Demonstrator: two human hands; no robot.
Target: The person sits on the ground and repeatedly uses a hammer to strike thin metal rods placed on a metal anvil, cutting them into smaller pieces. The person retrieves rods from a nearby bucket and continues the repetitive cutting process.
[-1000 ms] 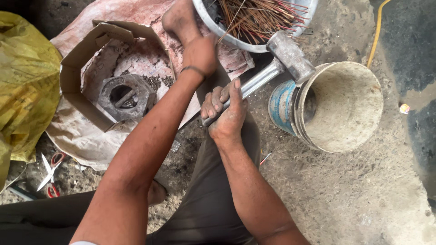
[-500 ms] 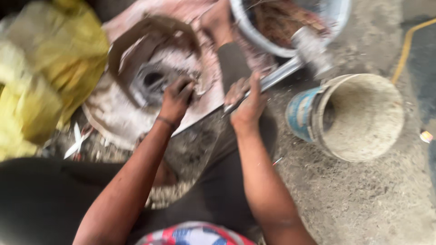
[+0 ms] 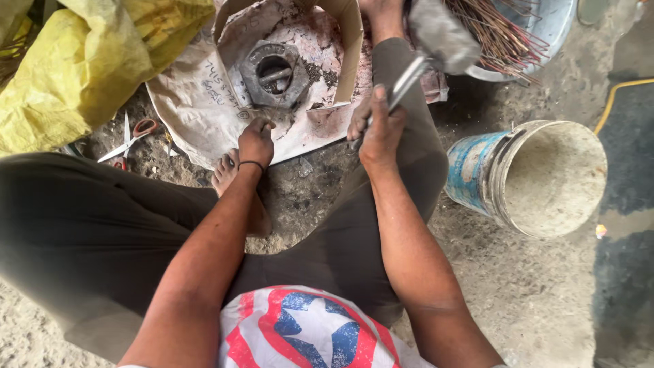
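Observation:
My right hand (image 3: 379, 126) grips the metal handle of a heavy hammer (image 3: 441, 33), whose grey head is raised over my right knee. My left hand (image 3: 256, 140), with a dark band on the wrist, rests with closed fingers on the white sack (image 3: 197, 95) just below a grey hexagonal metal block (image 3: 274, 72) with a round hole. The block sits inside a low cardboard surround (image 3: 350, 48). My bare left foot (image 3: 227, 174) lies beside the left hand.
A tipped white and blue bucket (image 3: 538, 174) lies at the right on the dirt floor. A metal basin (image 3: 545, 27) of thin rusty rods stands at the top. A yellow bag (image 3: 88, 61) and scissors (image 3: 129, 136) are at the left. A yellow cable (image 3: 616, 95) runs at the far right.
My left hand has come back from the far side of the sack to its near edge below the block. The hammer head has swung up and closer.

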